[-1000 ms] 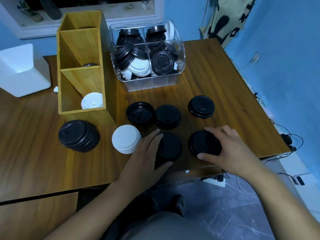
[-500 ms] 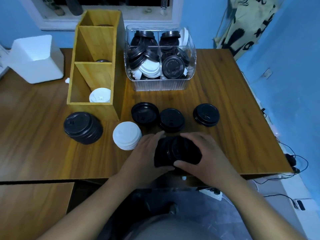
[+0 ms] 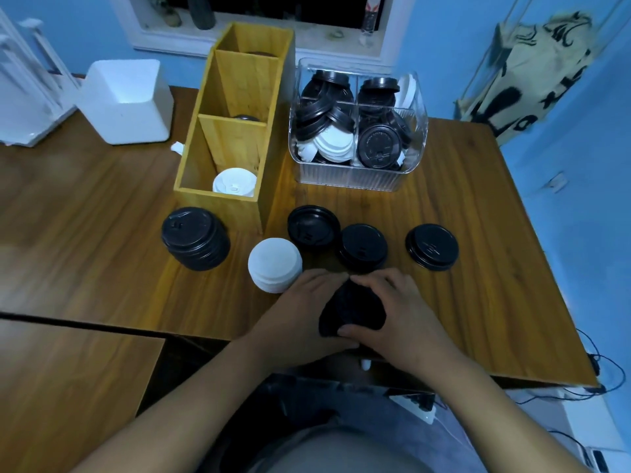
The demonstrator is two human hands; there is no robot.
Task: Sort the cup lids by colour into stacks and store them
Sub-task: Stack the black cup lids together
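Observation:
Both hands close around one stack of black lids point(image 3: 351, 310) at the table's near edge: my left hand point(image 3: 300, 312) grips its left side and my right hand point(image 3: 399, 314) grips its right side, fingertips almost meeting over the top. A white lid stack point(image 3: 275, 264) stands just left of my left hand. A taller black stack point(image 3: 194, 238) is further left. Three low black stacks point(image 3: 313, 227) point(image 3: 363, 247) point(image 3: 432, 246) sit in a row behind my hands. The wooden divided holder point(image 3: 218, 196) has white lids point(image 3: 235, 181) in its front compartment.
A clear plastic bin point(image 3: 345, 180) with mixed black and white lids stands behind the row. A white box point(image 3: 126, 100) sits at the back left. The table's front edge point(image 3: 512, 378) runs just under my wrists, with cables and a power strip point(image 3: 415, 404) on the floor.
My right hand slid its black lids leftward against those under my left hand; the two merged into one stack that both hands now enclose. The camera view tilted upward.

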